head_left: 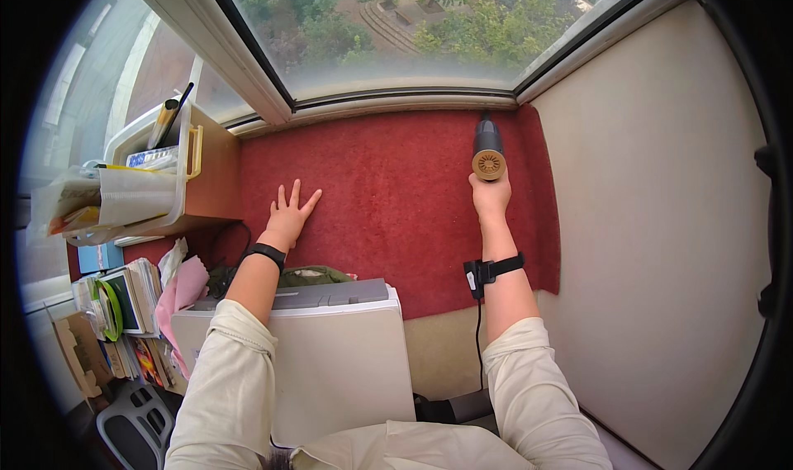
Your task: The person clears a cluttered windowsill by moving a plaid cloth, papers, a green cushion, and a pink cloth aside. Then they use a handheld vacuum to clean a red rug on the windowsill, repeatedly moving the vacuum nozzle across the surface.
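Note:
My right hand [491, 195] grips a dark handheld blower or small vacuum [489, 139] with a round gold vent at its rear. The narrow black nozzle points away from me, at the far right part of the red carpet [372, 179], close to the window frame. Whether the nozzle touches the carpet I cannot tell. My left hand [288, 220] has its fingers spread and holds nothing. It is over the left part of the carpet, palm down. Each arm wears a black band, and a cable hangs from the right one.
A plastic bin [210, 185] with papers and tubes stands at the left. Books [133, 296] and pink cloth [186, 284] lie nearer. A white boxy appliance [341, 364] sits below my left arm. A window [403, 36] borders the far side, a pale wall [650, 191] the right.

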Motion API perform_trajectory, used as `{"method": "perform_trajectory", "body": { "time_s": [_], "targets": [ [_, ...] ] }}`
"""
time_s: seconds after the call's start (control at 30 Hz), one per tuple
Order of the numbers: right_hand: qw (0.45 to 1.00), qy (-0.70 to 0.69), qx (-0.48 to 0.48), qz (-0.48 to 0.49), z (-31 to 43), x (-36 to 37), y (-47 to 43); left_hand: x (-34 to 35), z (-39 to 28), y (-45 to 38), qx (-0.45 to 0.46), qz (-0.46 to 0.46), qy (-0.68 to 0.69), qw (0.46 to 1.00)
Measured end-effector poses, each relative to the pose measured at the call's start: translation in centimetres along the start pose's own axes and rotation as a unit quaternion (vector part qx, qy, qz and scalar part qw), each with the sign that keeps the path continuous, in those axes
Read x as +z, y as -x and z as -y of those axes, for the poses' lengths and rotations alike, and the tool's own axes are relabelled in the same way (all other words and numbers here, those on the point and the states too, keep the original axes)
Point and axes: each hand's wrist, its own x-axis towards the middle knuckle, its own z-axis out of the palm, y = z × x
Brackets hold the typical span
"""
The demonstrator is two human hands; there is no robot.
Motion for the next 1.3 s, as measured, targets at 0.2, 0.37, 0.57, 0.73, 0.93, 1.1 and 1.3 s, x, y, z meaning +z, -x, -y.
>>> {"method": "perform_trajectory", "body": {
  "time_s": [0.2, 0.37, 0.57, 0.73, 0.93, 1.1, 1.3],
  "targets": [
    [0.987, 0.142, -0.031, 0.062, 2.5, 3.3, 2.4, -0.3, 0.0, 0.0, 0.000, 0.010, 0.000, 1.000],
    [0.979, 0.175, -0.066, 0.085, 4.1, 4.3, 5.8, -0.2, -0.1, -0.1, -0.003, 0.011, 0.004, 1.000],
    [0.966, 0.185, -0.131, 0.126, 3.9, 3.7, 7.9, 0.2, 0.1, -0.2, -0.001, 0.002, 0.010, 1.000],
    [0.933, 0.199, -0.239, 0.180, 2.0, 1.3, 9.7, 0.3, 0.0, -0.2, 0.000, -0.005, 0.005, 1.000],
    [0.945, 0.247, -0.202, 0.072, -1.7, -4.0, 8.2, 0.2, 0.1, 0.0, 0.003, -0.015, 0.012, 1.000],
    [0.960, 0.244, -0.125, 0.056, -2.7, -6.8, 7.1, 0.0, 0.0, 0.1, 0.002, -0.009, 0.013, 1.000],
    [0.926, 0.227, -0.270, 0.138, -3.4, -7.9, 7.6, -0.4, 0.0, 0.1, -0.001, 0.003, 0.002, 1.000]
  ]
}}
